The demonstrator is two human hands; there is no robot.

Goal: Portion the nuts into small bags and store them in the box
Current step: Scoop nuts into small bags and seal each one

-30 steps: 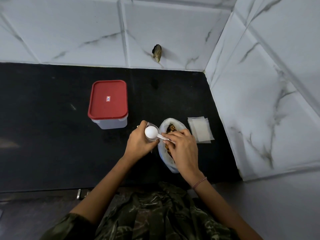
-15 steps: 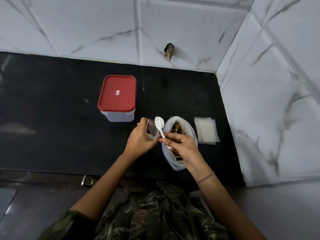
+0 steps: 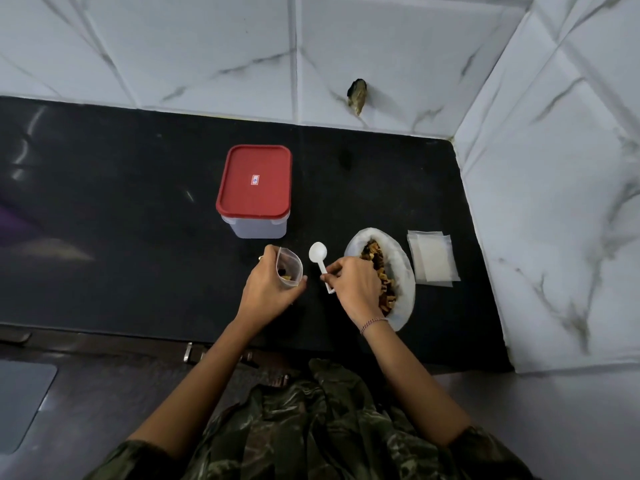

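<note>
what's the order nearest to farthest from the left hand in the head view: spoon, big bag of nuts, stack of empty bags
1. spoon, just right of the left hand
2. big bag of nuts, farther right
3. stack of empty bags, farthest right

Nothing can be read: the small sticker (image 3: pixel 255 180) on the red lid (image 3: pixel 266 202) is too tiny to make out.

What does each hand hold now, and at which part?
Left hand grips the small bag around its body; right hand pinches the white spoon by its handle end.
</note>
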